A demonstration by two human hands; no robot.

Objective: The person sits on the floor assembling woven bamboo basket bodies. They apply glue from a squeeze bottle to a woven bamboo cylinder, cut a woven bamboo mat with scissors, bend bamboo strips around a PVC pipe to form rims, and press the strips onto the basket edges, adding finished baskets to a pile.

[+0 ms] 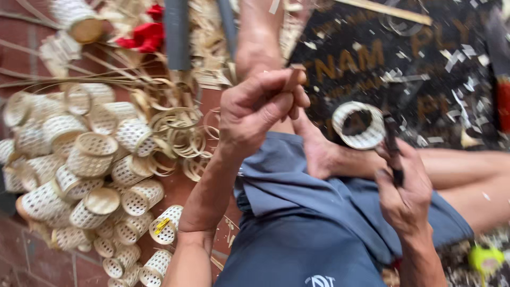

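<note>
My left hand [255, 109] is raised in front of me, its fingers pinched on a thin bamboo strip [294, 78] that sticks up between thumb and forefinger. My right hand [405, 186] is lower right, closed round the dark handle of a small knife [392, 146] whose blade points up. A small round woven bamboo cup [359, 125] sits just left of the blade, open end facing me; what supports it is unclear. My knees and blue shorts [319, 212] are below.
A heap of several small woven bamboo cups [90, 175] lies on the brick floor at left, with loose bamboo rings [178, 133] beside it. A dark board [425, 58] strewn with shavings lies ahead. Red cloth [146, 34] and grey pipes [176, 32] are at the top.
</note>
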